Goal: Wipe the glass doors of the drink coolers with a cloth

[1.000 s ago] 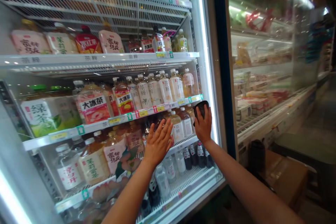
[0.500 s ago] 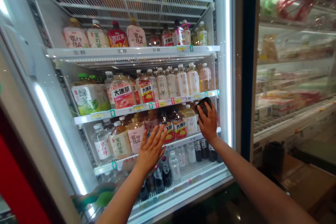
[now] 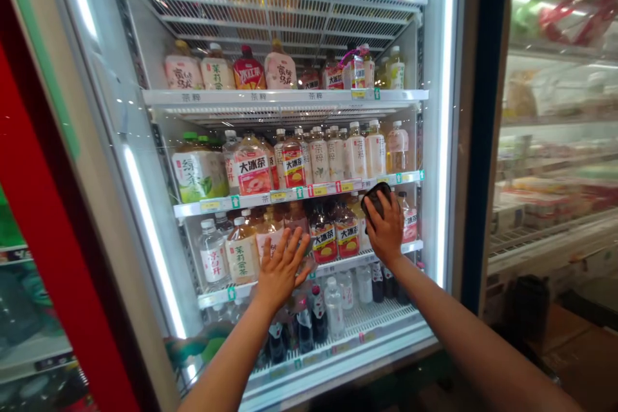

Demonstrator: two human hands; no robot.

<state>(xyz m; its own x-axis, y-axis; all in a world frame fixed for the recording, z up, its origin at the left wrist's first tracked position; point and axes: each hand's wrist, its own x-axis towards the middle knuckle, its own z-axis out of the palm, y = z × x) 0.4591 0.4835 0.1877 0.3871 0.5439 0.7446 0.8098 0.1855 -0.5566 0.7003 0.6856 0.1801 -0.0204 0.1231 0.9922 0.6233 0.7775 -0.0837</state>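
Your left hand (image 3: 280, 267), 7 o'clock: spread before bottles (image 3: 242, 256), likely bracing | your right hand (image 3: 386, 226), 4 o'clock: curled over black object (image 3: 375, 195), likely for control

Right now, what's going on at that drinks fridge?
A person is reaching both bare hands toward a lit drinks cooler with bottles on its shelves. The right hand holds a black object I can't identify. The left hand is open, its fingers spread. In the view, two iced-tea bottles show between the hands. I can't tell whether either hand touches the cooler.
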